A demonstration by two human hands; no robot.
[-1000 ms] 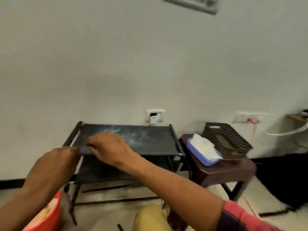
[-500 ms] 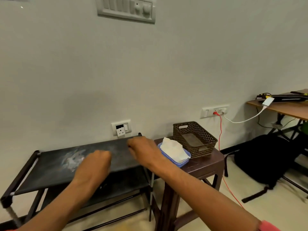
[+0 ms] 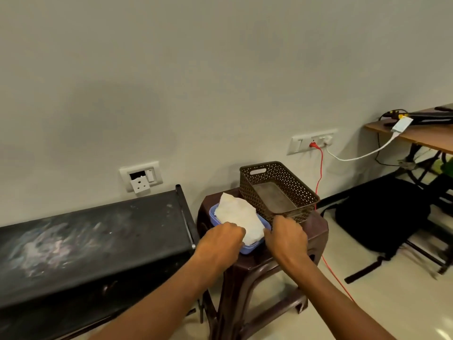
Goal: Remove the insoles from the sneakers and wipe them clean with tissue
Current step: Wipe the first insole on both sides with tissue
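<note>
Looking down through the head camera, you have both arms stretched out to a dark brown plastic stool (image 3: 317, 233) that stands just beside a black shoe rack (image 3: 98, 236). The tissue (image 3: 239, 214), white and crumpled, lies heaped in a shallow blue box (image 3: 251, 249) on the stool's left half. Your left hand (image 3: 220, 241) meets the near edge of the tissue with its fingers curled. The fingertips are hidden behind the knuckles, so I cannot tell whether that grip has closed on the paper or only touches it. Your right hand (image 3: 285, 238) sits at the box's right end, fingers curled too, close against the front wall of a brown perforated basket (image 3: 278, 191). Whether this grip is grasping the box rim I cannot tell.

The basket stands behind and to the right of the box, touching it. The rack's top shelf shows pale dusty smears. On the wall behind, a socket (image 3: 141, 176) hangs partly out of its plate. A red cable (image 3: 320, 168) drops from a second plate down past the stool to the floor. Further right, a black backpack (image 3: 382, 214) lies on the floor below a wooden counter (image 3: 421, 137).
</note>
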